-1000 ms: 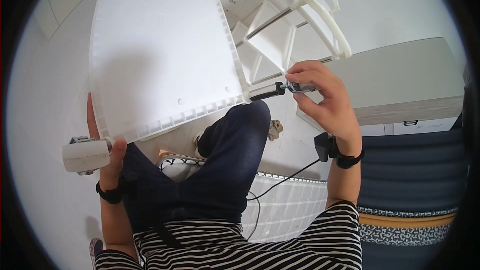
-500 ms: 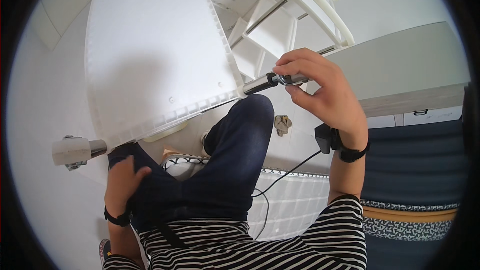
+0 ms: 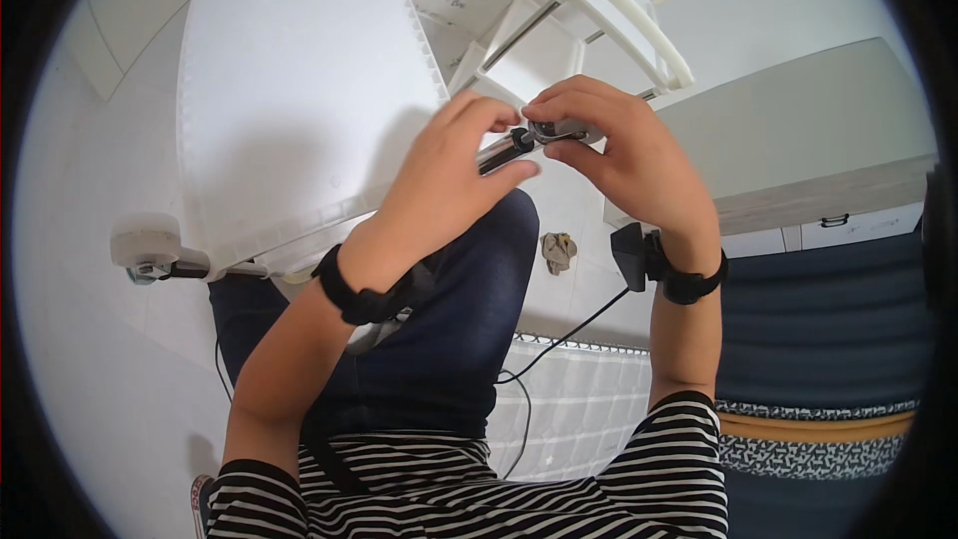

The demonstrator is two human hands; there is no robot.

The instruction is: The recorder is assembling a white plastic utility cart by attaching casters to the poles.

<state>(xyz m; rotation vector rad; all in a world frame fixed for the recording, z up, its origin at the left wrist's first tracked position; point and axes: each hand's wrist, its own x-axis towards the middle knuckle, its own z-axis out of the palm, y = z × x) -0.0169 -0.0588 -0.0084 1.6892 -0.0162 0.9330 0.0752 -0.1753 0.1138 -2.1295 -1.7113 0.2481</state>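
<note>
A white plastic shelf panel [image 3: 289, 70] with metal tubes along its near edge leans over my legs. My right hand [image 3: 624, 135] pinches a shiny caster [image 3: 564, 130] at the end of the right tube [image 3: 504, 152]; its wheel is mostly hidden by my fingers. Reaching in from the left, my left hand [image 3: 449, 170] is spread around that tube, fingers above and thumb below, and I see no firm grip. At the other end of the near edge sits a second caster [image 3: 145, 240] with a white wheel.
Beyond the panel stands a white rack [image 3: 539, 40] with metal tubes and a curved handle. A grey-topped cabinet [image 3: 788, 130] is to the right, near dark bedding [image 3: 808, 329]. A crumpled beige cloth [image 3: 559, 253] lies on the floor. A black cable [image 3: 579, 329] hangs from my right wrist.
My left hand has risen from my left thigh to the tube beside my right hand. My right hand and the caster have shifted slightly left and up; the left caster has turned and moved up.
</note>
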